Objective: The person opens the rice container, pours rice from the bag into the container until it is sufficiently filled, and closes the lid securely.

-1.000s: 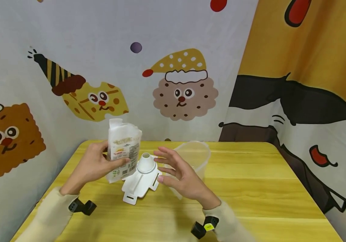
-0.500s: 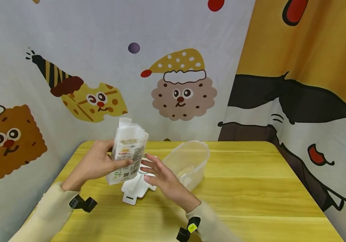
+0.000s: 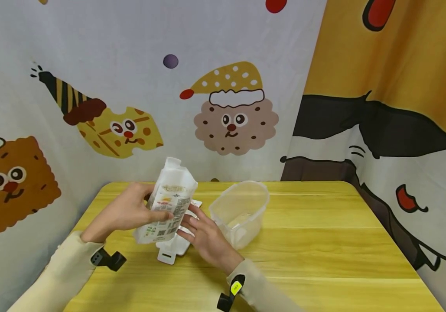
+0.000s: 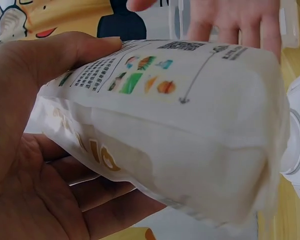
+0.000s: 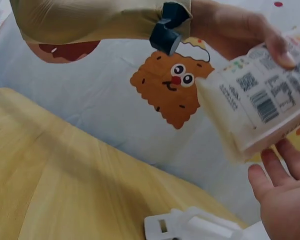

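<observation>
A white printed plastic packet [image 3: 175, 190] with a barcode and small coloured pictures is tilted above the table. My left hand [image 3: 129, 211] grips it from the left, thumb across the printed face and fingers behind, as the left wrist view also shows. My right hand [image 3: 211, 242] is at the packet's lower right edge, fingers fairly straight and fingertips at or just behind it; contact is hard to tell. Beneath the packet lies a white plastic piece [image 3: 167, 255] with slotted tabs, mostly covered in the head view.
A translucent plastic container [image 3: 255, 223] stands on the table behind and right of my right hand. The wooden table [image 3: 324, 242] ends at a cloth backdrop [image 3: 137, 52] with cartoon prints.
My left hand has carried the packet rightward and tilted it more. My right hand has moved left from over the container to the packet's edge. The white piece and container stayed put.
</observation>
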`<move>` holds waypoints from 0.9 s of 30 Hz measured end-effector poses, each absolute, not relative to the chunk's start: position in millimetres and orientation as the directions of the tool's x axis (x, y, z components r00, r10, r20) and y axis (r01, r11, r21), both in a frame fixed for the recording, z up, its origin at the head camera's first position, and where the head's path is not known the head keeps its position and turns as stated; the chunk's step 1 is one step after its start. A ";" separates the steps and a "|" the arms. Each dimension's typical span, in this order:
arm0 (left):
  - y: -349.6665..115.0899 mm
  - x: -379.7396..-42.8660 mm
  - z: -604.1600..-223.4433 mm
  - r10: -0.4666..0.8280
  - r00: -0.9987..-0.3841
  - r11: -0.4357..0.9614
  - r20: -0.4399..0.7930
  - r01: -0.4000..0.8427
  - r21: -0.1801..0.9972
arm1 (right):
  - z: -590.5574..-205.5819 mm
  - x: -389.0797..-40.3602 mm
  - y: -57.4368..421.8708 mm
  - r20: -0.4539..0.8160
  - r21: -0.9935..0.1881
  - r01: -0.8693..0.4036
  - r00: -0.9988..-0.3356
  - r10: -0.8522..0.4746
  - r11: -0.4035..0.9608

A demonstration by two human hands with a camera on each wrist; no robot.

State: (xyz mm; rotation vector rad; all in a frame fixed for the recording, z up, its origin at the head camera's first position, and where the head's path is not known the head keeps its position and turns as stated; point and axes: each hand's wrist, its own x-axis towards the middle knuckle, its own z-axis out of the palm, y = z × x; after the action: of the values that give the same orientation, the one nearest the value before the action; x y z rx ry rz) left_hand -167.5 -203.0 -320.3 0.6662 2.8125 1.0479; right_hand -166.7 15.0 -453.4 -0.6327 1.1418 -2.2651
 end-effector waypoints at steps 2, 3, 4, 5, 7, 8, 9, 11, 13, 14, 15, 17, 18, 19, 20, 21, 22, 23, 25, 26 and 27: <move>-202.5 -167.5 -319.9 0.435 -0.898 0.667 0.071 0.374 0.644 | -458.7 -168.2 12.7 0.180 -0.814 0.255 -0.744 -0.643 -0.523; -202.3 -167.5 -319.7 0.442 -0.894 0.666 0.067 0.378 0.643 | -461.4 -168.9 11.4 0.188 -0.808 0.259 -0.739 -0.647 -0.530; -202.0 -167.6 -319.8 0.447 -0.892 0.666 0.064 0.380 0.641 | -463.8 -169.7 10.1 0.194 -0.800 0.263 -0.736 -0.648 -0.538; -201.6 -167.8 -320.0 0.452 -0.890 0.669 0.062 0.384 0.637 | -465.9 -170.2 8.9 0.200 -0.794 0.267 -0.734 -0.649 -0.546; -200.6 -168.4 -320.5 0.461 -0.885 0.672 0.063 0.395 0.626 | -469.2 -170.9 6.6 0.208 -0.783 0.269 -0.736 -0.644 -0.561; -200.2 -168.7 -320.7 0.468 -0.882 0.673 0.062 0.401 0.622 | -470.4 -171.2 5.5 0.210 -0.778 0.270 -0.739 -0.640 -0.567; -199.7 -168.7 -320.8 0.471 -0.880 0.674 0.060 0.402 0.620 | -471.4 -171.5 4.5 0.211 -0.775 0.269 -0.743 -0.635 -0.572; -198.9 -168.9 -321.1 0.479 -0.876 0.671 0.058 0.408 0.619 | -472.9 -171.8 3.0 0.210 -0.772 0.265 -0.752 -0.625 -0.578; -198.2 -168.7 -320.9 0.492 -0.869 0.662 0.055 0.414 0.624 | -474.1 -172.1 2.1 0.206 -0.771 0.260 -0.761 -0.615 -0.581; -197.8 -168.8 -320.8 0.501 -0.864 0.657 0.055 0.421 0.625 | -474.9 -172.4 1.9 0.205 -0.772 0.257 -0.765 -0.611 -0.581; -197.2 -168.9 -320.6 0.511 -0.858 0.652 0.057 0.430 0.624 | -475.6 -172.7 1.7 0.205 -0.774 0.253 -0.768 -0.607 -0.581; -195.5 -169.1 -320.1 0.531 -0.845 0.642 0.063 0.450 0.621 | -476.9 -173.0 1.7 0.204 -0.778 0.245 -0.773 -0.601 -0.578; -194.5 -169.1 -319.9 0.539 -0.840 0.638 0.063 0.457 0.620 | -477.5 -173.1 1.7 0.205 -0.780 0.240 -0.774 -0.598 -0.578; -193.1 -169.3 -319.8 0.541 -0.839 0.641 0.061 0.458 0.617 | -478.1 -173.2 1.8 0.208 -0.781 0.234 -0.776 -0.595 -0.579; -192.2 -169.5 -319.8 0.544 -0.837 0.640 0.058 0.459 0.617 | -478.6 -173.3 2.0 0.212 -0.781 0.229 -0.778 -0.591 -0.581; -191.2 -169.6 -319.7 0.545 -0.836 0.639 0.057 0.459 0.617 | -478.8 -173.2 2.3 0.216 -0.780 0.224 -0.780 -0.587 -0.584; -190.4 -169.9 -319.8 0.545 -0.837 0.640 0.054 0.457 0.618 | -478.9 -173.0 2.7 0.220 -0.778 0.219 -0.783 -0.582 -0.588; -189.7 -170.2 -319.8 0.542 -0.839 0.642 0.050 0.452 0.620 | -479.1 -173.1 3.1 0.223 -0.776 0.215 -0.786 -0.577 -0.593; -188.7 -170.9 -320.2 0.537 -0.842 0.648 0.047 0.448 0.616 | -479.2 -173.0 4.0 0.226 -0.775 0.205 -0.793 -0.565 -0.598; -188.3 -171.2 -320.4 0.535 -0.844 0.649 0.047 0.445 0.617 | -479.1 -172.8 4.5 0.227 -0.776 0.199 -0.797 -0.560 -0.599; -187.7 -171.6 -320.7 0.531 -0.846 0.651 0.045 0.442 0.617 | -479.1 -172.8 4.7 0.223 -0.777 0.198 -0.801 -0.556 -0.598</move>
State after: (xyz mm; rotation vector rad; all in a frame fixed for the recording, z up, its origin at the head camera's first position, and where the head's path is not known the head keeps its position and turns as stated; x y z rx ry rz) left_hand -171.6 -187.7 -320.7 0.8081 2.7260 0.9621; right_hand -172.8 4.7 -479.1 -0.6312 1.0844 -2.3930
